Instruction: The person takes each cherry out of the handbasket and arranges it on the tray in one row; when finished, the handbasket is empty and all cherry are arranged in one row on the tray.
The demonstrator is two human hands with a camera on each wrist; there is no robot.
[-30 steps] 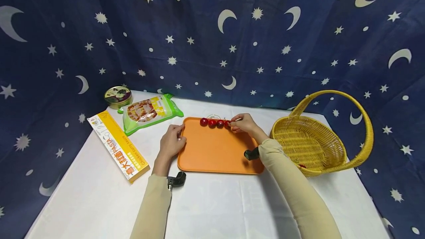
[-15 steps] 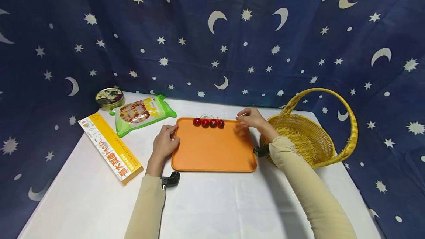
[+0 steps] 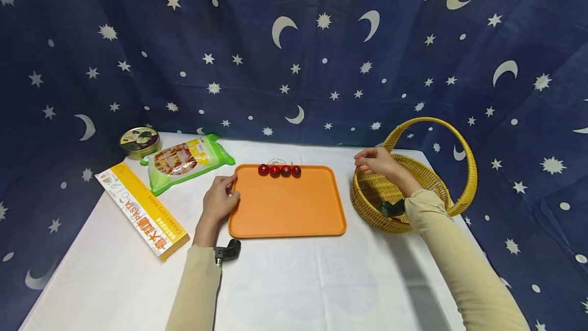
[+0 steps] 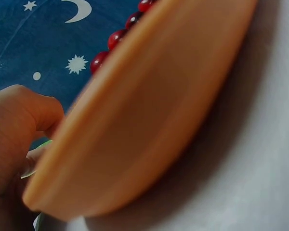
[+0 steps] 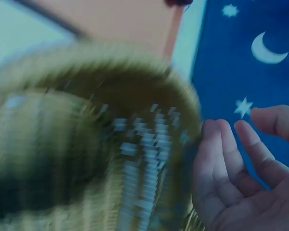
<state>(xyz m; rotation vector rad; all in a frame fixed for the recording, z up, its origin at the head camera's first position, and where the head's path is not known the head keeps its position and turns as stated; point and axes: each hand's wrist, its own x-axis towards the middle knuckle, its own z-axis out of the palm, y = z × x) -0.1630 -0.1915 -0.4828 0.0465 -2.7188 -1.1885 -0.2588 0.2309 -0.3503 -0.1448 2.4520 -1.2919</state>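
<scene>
Four cherries lie in a row at the far edge of the orange tray. The left hand grips its left rim; it should hold steady. The right hand, fingers loose and empty, hovers over the basket at the right.

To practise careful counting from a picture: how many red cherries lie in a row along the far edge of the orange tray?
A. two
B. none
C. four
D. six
C, since the head view shows four cherries side by side at the far edge of the orange tray, while the left hand holds the tray's near-left edge.
</scene>
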